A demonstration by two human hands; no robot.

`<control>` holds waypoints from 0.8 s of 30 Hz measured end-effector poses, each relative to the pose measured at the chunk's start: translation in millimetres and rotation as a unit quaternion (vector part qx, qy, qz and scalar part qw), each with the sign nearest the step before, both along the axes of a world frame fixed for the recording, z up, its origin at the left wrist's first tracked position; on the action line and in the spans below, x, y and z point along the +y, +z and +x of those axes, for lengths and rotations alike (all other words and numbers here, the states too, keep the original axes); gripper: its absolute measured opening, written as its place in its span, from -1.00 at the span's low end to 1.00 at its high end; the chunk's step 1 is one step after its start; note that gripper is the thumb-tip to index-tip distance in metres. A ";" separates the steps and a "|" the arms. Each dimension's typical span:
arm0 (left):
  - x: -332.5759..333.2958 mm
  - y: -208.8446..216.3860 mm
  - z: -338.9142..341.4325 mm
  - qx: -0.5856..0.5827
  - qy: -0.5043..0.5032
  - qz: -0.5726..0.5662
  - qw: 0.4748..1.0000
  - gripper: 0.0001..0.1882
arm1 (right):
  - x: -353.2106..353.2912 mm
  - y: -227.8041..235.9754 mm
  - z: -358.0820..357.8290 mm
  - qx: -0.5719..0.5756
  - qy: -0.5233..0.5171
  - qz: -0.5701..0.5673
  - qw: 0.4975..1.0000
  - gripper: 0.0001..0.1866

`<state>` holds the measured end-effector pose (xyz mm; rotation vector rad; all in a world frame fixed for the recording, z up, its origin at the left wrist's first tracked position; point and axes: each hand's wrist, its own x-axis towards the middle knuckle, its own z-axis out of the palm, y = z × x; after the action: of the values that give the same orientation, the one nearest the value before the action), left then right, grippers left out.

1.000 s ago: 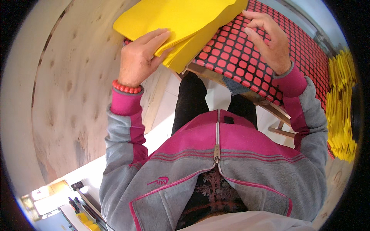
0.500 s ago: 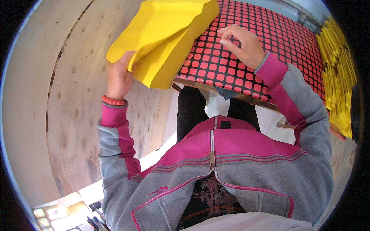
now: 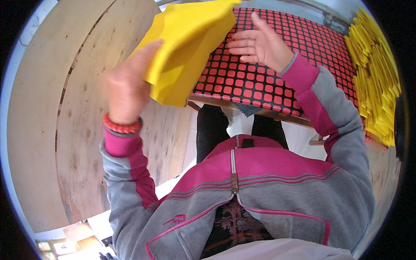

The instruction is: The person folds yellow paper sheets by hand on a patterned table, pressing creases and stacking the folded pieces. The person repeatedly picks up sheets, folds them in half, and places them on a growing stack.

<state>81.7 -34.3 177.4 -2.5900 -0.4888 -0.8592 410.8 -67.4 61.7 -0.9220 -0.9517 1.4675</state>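
Note:
A wide yellow sheet (image 3: 186,47), cloth or soft felt by its look, is raised and bent over the left end of the red-and-black checked table cover (image 3: 255,82). My left hand (image 3: 130,84), slightly blurred and with a red bracelet at the wrist, grips the near left edge of this sheet, which folds up beside the fingers. To the right of the sheet, my right hand (image 3: 262,43) hovers over the checked cover with fingers stretched out and thumb raised. Nothing is in it, and it stands apart from the sheet.
At the far right, a tall pile of folded yellow pieces (image 3: 375,78) lies on the checked cover. A pale wooden board (image 3: 78,117) fills the left side. Under the table's front edge hangs a bit of dark blue cloth (image 3: 246,108), close to my legs.
My left hand has lifted the near edge of the yellow sheet, bending it more. My right hand has opened from curled fingers to stretched ones and shifted slightly left.

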 end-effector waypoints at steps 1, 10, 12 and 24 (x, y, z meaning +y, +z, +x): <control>-12.7 -4.8 13.4 0.024 -0.015 0.016 0.999 -0.45 | -0.2 3.3 11.0 0.045 0.026 -0.007 0.999 0.00; -89.6 -98.9 177.7 0.105 -0.107 -0.138 0.979 -0.88 | -26.4 -39.8 144.0 -0.151 -0.059 -0.011 0.987 -0.59; -96.8 -114.3 212.0 0.111 -0.116 -0.165 0.973 -0.88 | -41.9 -52.0 180.1 -0.213 -0.132 -0.056 0.967 -0.60; -88.0 -113.5 277.0 0.199 -0.405 -0.437 0.778 -0.57 | -40.5 -83.2 261.6 -0.469 -0.227 0.040 0.852 -0.60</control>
<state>358.7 -122.2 63.8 -3.8017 0.5764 -0.2160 672.4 -108.0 -21.5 -1.7226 -1.3359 0.5087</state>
